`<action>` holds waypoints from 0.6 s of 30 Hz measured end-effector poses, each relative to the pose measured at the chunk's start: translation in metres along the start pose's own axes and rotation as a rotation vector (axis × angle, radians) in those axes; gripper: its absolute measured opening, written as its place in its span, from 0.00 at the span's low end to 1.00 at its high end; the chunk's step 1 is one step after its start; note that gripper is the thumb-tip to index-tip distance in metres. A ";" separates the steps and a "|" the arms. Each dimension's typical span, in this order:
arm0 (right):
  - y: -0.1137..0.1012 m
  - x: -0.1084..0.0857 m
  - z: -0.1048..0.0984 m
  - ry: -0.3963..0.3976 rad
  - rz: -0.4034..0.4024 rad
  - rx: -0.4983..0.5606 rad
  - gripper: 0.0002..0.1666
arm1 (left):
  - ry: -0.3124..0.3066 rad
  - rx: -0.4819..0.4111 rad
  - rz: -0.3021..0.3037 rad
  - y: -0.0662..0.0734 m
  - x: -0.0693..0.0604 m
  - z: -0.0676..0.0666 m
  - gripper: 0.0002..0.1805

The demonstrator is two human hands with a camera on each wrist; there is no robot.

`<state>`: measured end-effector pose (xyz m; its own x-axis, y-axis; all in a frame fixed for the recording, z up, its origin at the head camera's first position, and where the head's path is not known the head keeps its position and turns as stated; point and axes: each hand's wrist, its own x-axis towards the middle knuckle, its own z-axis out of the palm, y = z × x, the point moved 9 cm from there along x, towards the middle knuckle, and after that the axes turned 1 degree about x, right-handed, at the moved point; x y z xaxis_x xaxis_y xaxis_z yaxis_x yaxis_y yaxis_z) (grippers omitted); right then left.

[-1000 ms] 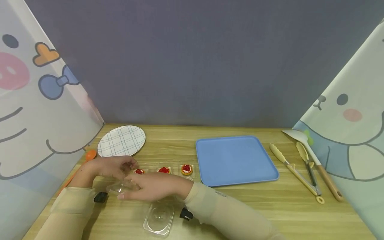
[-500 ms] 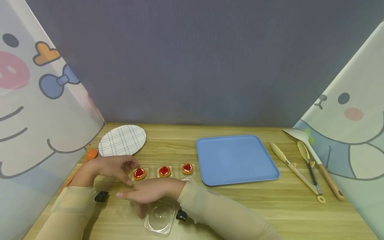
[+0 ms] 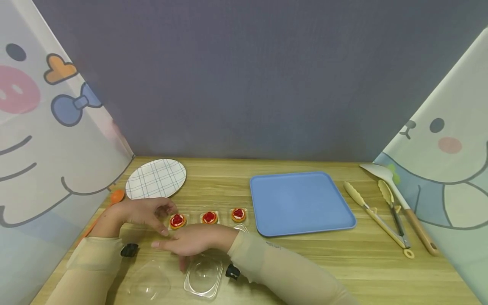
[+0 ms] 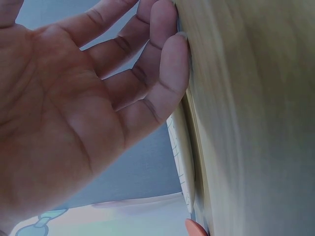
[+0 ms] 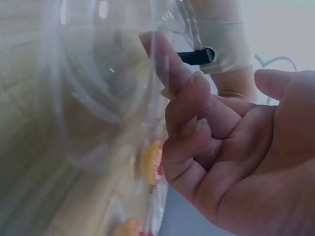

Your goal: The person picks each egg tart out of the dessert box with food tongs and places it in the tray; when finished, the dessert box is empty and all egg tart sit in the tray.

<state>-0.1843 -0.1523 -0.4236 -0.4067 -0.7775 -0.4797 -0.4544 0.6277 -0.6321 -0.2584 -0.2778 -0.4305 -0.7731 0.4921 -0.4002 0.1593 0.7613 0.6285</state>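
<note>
Three small red-topped tarts [image 3: 177, 220] sit in a row in clear plastic trays in the head view. My left hand [image 3: 142, 214] lies beside the leftmost tart, fingers loosely bent; the left wrist view shows its palm [image 4: 64, 103] holding nothing, fingertips near the wood. My right hand [image 3: 194, 239] is in front of the tarts with bent fingers and nothing in its grasp. A clear plastic dome lid [image 3: 149, 283] lies front left, and a second clear domed piece [image 3: 203, 277] lies below my right hand. Whether a right fingertip [image 5: 160, 51] touches clear plastic, I cannot tell.
Behind my left hand is a white checked plate [image 3: 156, 178], with an orange-ended utensil [image 3: 117, 195] at its left. A blue tray [image 3: 301, 204] stands right of the tarts. Farther right lie tongs [image 3: 375, 216] and a white spatula with a wooden handle [image 3: 398, 199].
A clear plastic lid that was between my hands now lies on the table at front left. My right hand has let go of it and uncovered the leftmost tart; my left hand stays nearly still.
</note>
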 end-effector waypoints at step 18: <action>0.032 -0.145 -0.084 0.461 -0.076 -0.210 0.32 | 0.001 0.035 0.057 0.005 0.000 -0.004 0.41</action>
<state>-0.2067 -0.0167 -0.3227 -0.6524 -0.7527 -0.0890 -0.6261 0.6014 -0.4963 -0.2601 -0.2762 -0.4246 -0.7631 0.5342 -0.3638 0.2240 0.7465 0.6265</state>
